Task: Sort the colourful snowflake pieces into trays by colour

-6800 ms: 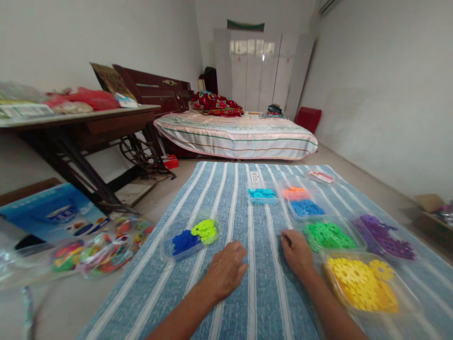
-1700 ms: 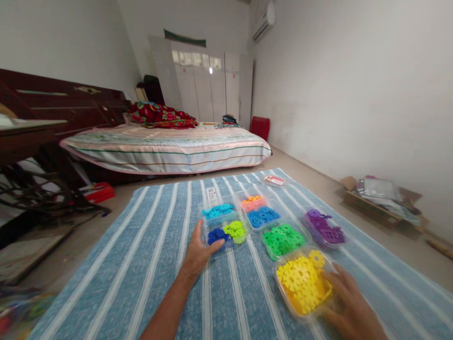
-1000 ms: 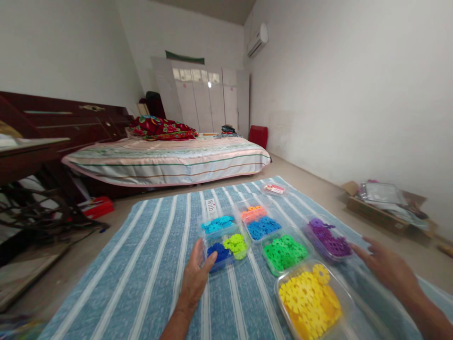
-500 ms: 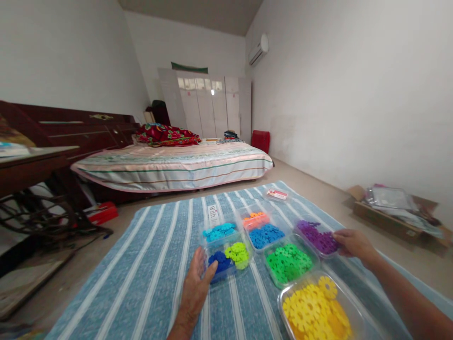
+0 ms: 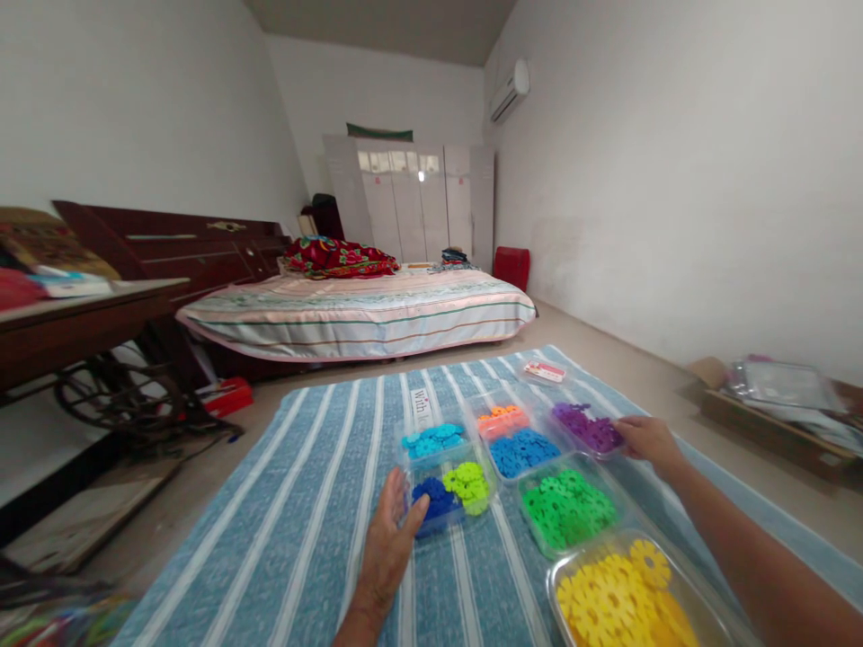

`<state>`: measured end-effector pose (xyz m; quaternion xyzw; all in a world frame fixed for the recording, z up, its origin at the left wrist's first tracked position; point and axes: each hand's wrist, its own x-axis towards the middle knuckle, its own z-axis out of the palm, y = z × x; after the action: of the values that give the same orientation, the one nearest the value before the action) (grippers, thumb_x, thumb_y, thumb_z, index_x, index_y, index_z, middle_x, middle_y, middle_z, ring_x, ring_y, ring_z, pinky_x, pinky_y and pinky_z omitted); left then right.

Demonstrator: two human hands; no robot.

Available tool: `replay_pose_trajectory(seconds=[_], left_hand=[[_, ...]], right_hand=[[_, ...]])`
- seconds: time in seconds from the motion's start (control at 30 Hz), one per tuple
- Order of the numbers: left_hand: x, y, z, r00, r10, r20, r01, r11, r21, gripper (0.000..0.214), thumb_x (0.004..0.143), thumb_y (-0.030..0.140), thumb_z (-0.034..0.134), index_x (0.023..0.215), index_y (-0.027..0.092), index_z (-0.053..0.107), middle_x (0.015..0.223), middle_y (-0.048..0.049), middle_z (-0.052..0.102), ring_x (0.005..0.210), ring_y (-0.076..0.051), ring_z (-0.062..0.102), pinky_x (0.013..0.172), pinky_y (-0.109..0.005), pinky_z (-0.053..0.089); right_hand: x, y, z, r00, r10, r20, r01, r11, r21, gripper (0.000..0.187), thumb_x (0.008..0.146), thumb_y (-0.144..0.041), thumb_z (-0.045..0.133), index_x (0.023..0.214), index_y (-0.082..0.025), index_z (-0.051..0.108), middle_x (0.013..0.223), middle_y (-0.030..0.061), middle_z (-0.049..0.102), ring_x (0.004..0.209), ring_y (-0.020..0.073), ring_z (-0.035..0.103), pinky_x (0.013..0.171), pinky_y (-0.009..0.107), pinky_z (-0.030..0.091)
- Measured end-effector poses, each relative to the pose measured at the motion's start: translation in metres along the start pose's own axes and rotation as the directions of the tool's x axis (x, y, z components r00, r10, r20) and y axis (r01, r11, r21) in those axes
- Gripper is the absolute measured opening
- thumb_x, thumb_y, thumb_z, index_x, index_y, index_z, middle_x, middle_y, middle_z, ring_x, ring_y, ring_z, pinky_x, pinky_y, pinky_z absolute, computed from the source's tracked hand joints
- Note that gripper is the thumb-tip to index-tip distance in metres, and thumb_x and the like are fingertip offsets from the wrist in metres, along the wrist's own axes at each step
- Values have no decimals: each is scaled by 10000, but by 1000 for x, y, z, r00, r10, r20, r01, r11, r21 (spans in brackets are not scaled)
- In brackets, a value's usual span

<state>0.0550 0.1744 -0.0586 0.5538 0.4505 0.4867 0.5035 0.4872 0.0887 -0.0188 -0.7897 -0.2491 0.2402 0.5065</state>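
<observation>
My left hand (image 5: 387, 544) grips the near left side of a clear plastic container, its thumb over the rim. Inside lie dark blue (image 5: 435, 499) and lime green flower-shaped discs (image 5: 468, 488). Just behind, a similar container holds light blue discs (image 5: 435, 440). With its fingers pinched on the right rim, my right hand (image 5: 647, 440) holds a container of purple discs (image 5: 586, 429). This container sits beside one with orange (image 5: 502, 419) and blue discs (image 5: 524, 452). Nearer me are containers of green discs (image 5: 570, 509) and yellow discs (image 5: 620, 593).
A blue-and-white striped cloth (image 5: 324, 503) lies under the containers. At its far edge is a clear lid or case with a red-and-white label (image 5: 545, 371). A cardboard box (image 5: 761, 422) stands on the floor to the right. Beyond are a bed (image 5: 364, 314) and a sewing-machine table (image 5: 114, 314).
My right hand has slid the purple container left and away from me, closer to the orange-and-blue one. My left hand keeps its place on its container. The view has turned slightly left.
</observation>
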Motion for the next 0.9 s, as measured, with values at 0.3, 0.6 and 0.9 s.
replay_pose_trajectory(seconds=[0.3,0.6,0.9], left_hand=[[-3,5,3,1000,-26,3,26,1000,-10,927,690,504,687,1422,143,249,1464,-186,318,1330,-286,349,1116,-427,268],[-4,5,5,1000,-8,-2,8,1000,-27,848,721,474,670,1410,169,280,1463,-171,329,1323,-284,362,1114,-435,277],[-8,9,9,1000,-2,-6,2,1000,-11,806,726,475,660,1380,145,326,1453,-173,347,1321,-260,371,1103,-372,297]], right_hand=[[-4,11,14,999,-23,-41,27,993,113,561,685,-444,623,1123,-97,572,714,53,668,501,165,627,488,272,517],[-51,29,-16,987,-78,-138,86,995,56,508,589,-491,589,914,-103,632,656,62,651,591,221,655,528,304,505],[-119,84,-43,982,-121,-145,99,983,-152,410,610,-517,551,818,-187,676,780,81,722,779,277,676,734,361,535]])
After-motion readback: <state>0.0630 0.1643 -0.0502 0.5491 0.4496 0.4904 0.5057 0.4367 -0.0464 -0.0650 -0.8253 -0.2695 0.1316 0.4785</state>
